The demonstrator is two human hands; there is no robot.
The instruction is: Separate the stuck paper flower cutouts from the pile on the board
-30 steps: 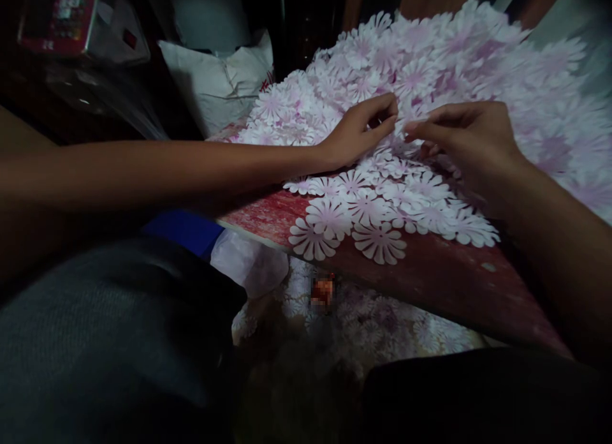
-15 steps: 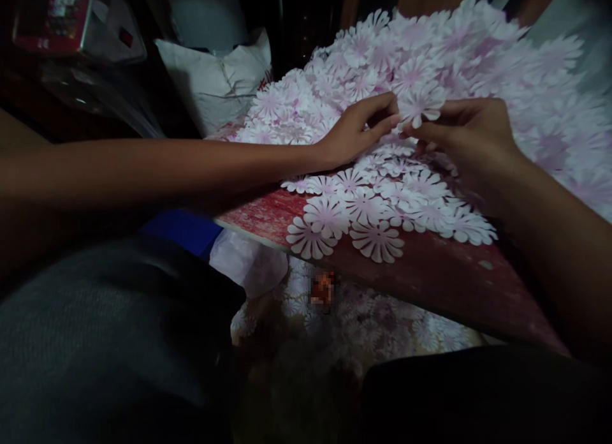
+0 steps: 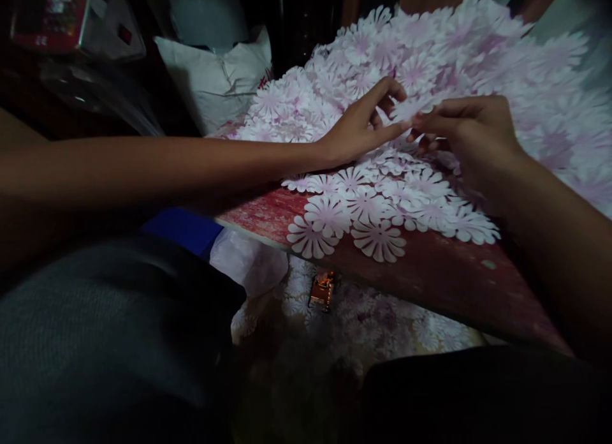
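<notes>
Over the heap of flowers, my right hand (image 3: 478,126) pinches a white-and-pink paper flower (image 3: 415,106) between thumb and fingertips. The held flower is tilted and blurred against the pile. My left hand (image 3: 361,125) is just to its left, fingers apart and curved; its thumb tip reaches the flower's near edge. Whether that thumb touches it I cannot tell. Below both hands, several loose paper flowers (image 3: 367,205) lie overlapping on a red board (image 3: 454,272). Behind them rises a large heap of paper flowers (image 3: 440,42) of the same kind.
A white sack (image 3: 215,80) stands behind the board's left end. A red-faced device with keys (image 3: 52,16) is at the upper left. Under the board are a blue object (image 3: 182,230), a pale plastic bag (image 3: 248,259), a small orange item (image 3: 322,289) and more flowers (image 3: 382,319).
My left fingers have spread from their pinch by the flower. The flower has tipped from facing me to nearly edge-on. My right hand stays in about the same place.
</notes>
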